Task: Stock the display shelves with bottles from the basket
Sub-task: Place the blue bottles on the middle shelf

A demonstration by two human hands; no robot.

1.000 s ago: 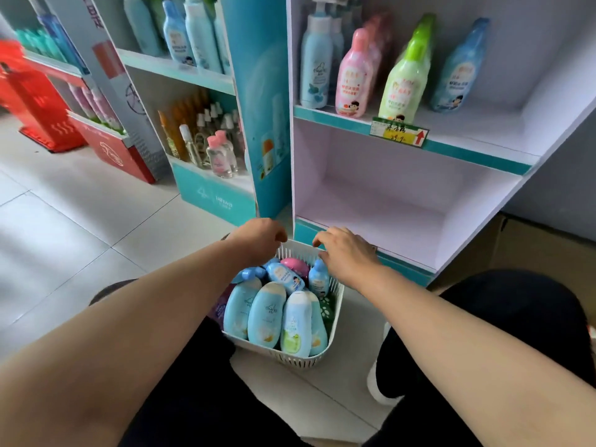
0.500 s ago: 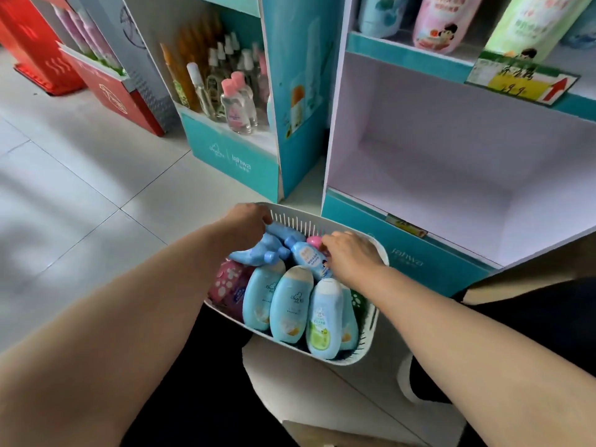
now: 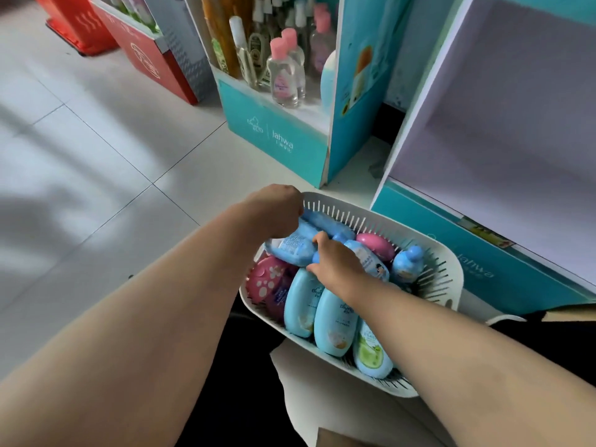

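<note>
The white basket (image 3: 451, 272) sat low in the middle of the frame, still packed with bottles. The empty shelf (image 3: 483, 175) stood just beyond it at the right, with nothing on it yet.

The left hand (image 3: 274, 211) reached in at the basket's upper left rim, its fingers curled down around a blue bottle (image 3: 295, 245) lying crosswise on top of the pile. The right hand (image 3: 335, 269) lay just below it, thumb and fingers bent round the cap end of a labelled bottle (image 3: 371, 261). Its fingertips were hidden underneath, so I could not tell how firm that hold was.

The main risk seemed to be the pile itself. Both held bottles rested against each other and on the row of pale bottles (image 3: 335, 317) beneath. Lifting them together could drag a neighbour along, or roll the pink bottle (image 3: 375, 245) over the low rim onto the tiled floor (image 3: 96, 156). A hold at the cap end alone could also let the smooth body swing and slip. The basket looked tilted, so a sideways pull might tip it. The shelf's raised front edge could catch a bottle carried across too low.
</note>
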